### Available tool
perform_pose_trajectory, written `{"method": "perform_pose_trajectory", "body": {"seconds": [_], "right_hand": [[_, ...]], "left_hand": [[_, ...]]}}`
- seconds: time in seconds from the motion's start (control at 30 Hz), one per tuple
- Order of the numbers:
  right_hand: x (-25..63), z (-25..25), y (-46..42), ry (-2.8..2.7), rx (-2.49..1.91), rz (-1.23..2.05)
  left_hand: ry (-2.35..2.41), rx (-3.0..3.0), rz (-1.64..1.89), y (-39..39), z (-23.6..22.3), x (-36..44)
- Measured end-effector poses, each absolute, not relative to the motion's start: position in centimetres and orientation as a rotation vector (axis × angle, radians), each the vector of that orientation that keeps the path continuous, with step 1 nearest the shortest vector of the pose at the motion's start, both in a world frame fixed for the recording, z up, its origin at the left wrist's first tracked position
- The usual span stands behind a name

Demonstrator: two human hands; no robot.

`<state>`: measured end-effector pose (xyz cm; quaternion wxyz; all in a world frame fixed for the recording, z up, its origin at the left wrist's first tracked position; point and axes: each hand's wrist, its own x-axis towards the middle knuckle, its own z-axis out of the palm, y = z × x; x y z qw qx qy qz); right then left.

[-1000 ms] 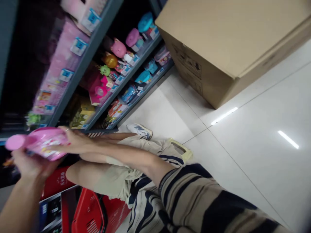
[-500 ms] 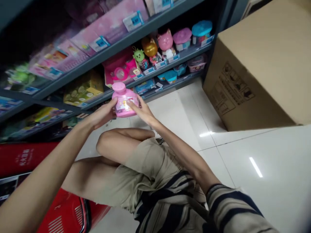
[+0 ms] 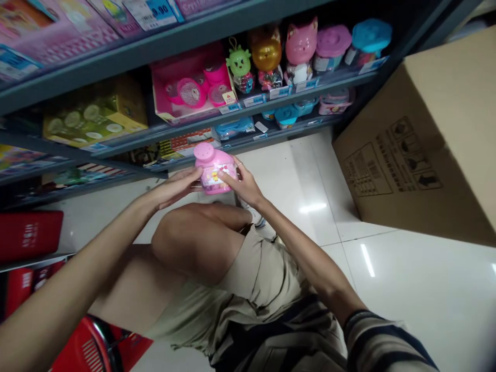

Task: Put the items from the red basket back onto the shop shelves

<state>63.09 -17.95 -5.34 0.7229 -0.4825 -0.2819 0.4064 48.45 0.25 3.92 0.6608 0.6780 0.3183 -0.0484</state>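
I hold a pink plastic toy [image 3: 214,170] with a round cap and a picture label, just above my bent knee. My left hand [image 3: 176,187] grips its left side with the fingers pressed against it. On its right side my right hand [image 3: 241,185] holds it, thumb on the label and a ring on one finger. The toy is upright in front of the lower shelves.
Grey store shelves [image 3: 217,36] carry boxed toys, a pink tea set [image 3: 194,90] and animal-shaped jars [image 3: 267,54] with price tags. A large cardboard box [image 3: 430,150] stands on the white tiled floor at right. A red basket [image 3: 83,349] sits at bottom left.
The view has swung from a tilted look along the aisle to facing the shelves. The pink toy, held by both hands throughout, has come from the far left to the middle, above my knee.
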Motion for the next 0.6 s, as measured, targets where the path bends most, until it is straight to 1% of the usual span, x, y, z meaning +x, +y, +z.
{"method": "perform_pose_trajectory", "body": {"seconds": [0.1, 0.33, 0.6], "right_hand": [[63.8, -5.7, -17.9, -0.59, -1.1, 0.821], [65.0, -6.1, -18.9, -0.637, -1.131, 0.839], [64.6, -6.4, -19.9, -0.546, -1.169, 0.86]], "left_hand": [[0.685, 1.547, -0.115, 0.8, 3.0, 49.1], [0.602, 1.576, -0.173, 1.3, 1.4, 50.5], [0.542, 1.61, -0.312, 1.3, 1.6, 51.2]]}}
